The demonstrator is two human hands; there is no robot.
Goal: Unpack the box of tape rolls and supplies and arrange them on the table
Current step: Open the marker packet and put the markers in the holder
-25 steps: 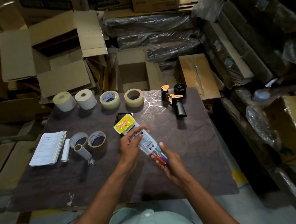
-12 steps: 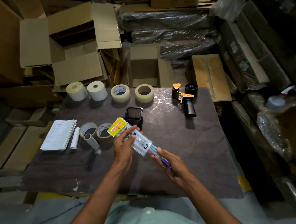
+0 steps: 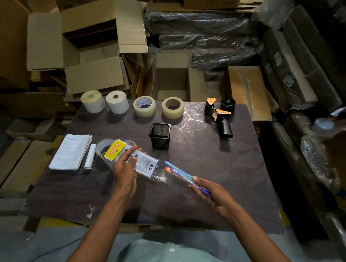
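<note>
Over table (image 3: 216,177): pen pack (image 3: 143,163) held slantwise, pens (image 3: 181,174) pointing right.

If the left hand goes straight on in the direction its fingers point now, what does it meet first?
The left hand points up and slightly right across the table. Beyond the pen packet it holds, the black mesh pen holder probably comes first, though the hand's height above the table is unclear.

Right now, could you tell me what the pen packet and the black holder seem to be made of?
Pen packet: clear glossy plastic film; the pens show through, and it glints. Its yellow header looks like printed card. Black holder: probably metal mesh with a matt finish, given its finely gridded inside, though moulded plastic is possible.
</note>
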